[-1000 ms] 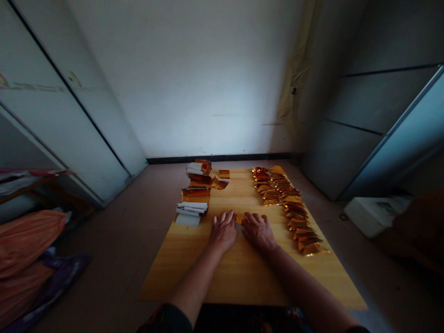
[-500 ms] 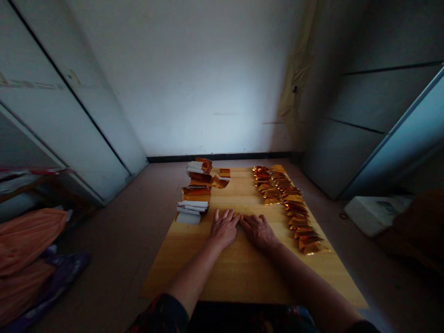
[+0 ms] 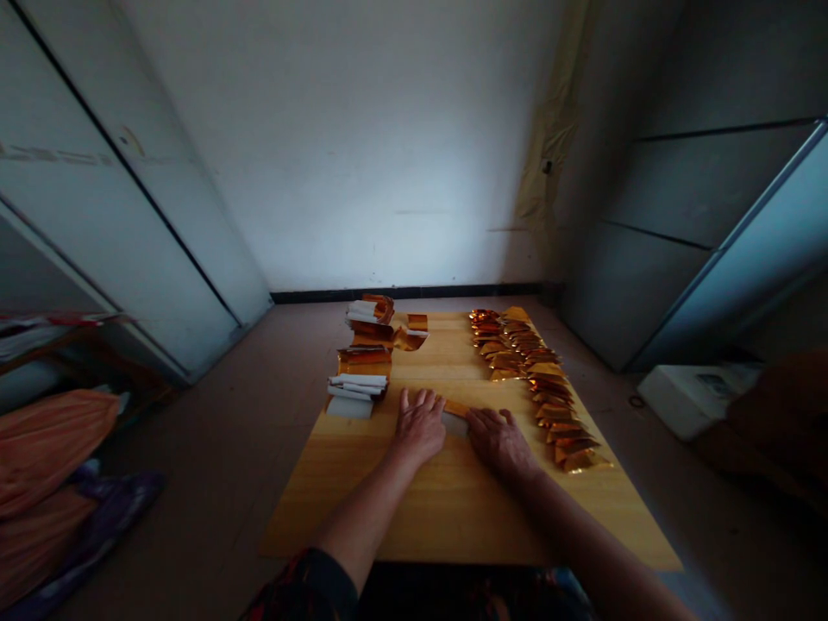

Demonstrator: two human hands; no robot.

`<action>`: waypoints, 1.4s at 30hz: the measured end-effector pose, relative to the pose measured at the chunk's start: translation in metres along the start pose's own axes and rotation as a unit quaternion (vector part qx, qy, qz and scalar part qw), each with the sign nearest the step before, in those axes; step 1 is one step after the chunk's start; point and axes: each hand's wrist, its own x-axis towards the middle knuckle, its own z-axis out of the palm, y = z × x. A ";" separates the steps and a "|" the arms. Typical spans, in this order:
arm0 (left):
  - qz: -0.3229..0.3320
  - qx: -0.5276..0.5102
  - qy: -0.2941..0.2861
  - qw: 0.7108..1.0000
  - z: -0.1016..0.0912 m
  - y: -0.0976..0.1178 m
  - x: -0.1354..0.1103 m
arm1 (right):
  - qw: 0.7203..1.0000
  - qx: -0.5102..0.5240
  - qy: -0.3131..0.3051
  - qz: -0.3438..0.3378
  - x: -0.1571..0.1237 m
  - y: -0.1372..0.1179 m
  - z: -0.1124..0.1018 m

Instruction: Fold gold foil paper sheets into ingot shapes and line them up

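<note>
Crosswise between left fingers (image 3: 423, 400), right fingers (image 3: 485, 419), gold-edged paper (image 3: 456, 411), right end nearer, pinch unclear

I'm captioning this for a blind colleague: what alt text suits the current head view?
A person's left hand and right hand touch a gold-and-grey paper piece on a wooden table. Curled gold and whitish sheets lie toward the table's left; folded gold pieces run along its right side.

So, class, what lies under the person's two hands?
Between the left hand and right hand, a piece of paper shows on the wooden table: grey, with a gold strip along its far edge. Whatever is directly beneath the palms and fingers is covered.
</note>
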 end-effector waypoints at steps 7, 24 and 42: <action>0.034 -0.004 -0.012 0.999 0.005 -0.011 -0.009 | 0.999 -0.017 -0.046 0.006 0.000 -0.001 -0.014; 0.031 -0.011 -0.045 0.998 0.001 -0.014 -0.005 | 0.997 -0.032 -0.050 0.043 0.018 -0.006 -0.011; 0.103 -0.061 0.064 0.991 0.005 0.007 -0.009 | 1.000 -0.014 -0.010 -0.009 0.013 0.006 -0.006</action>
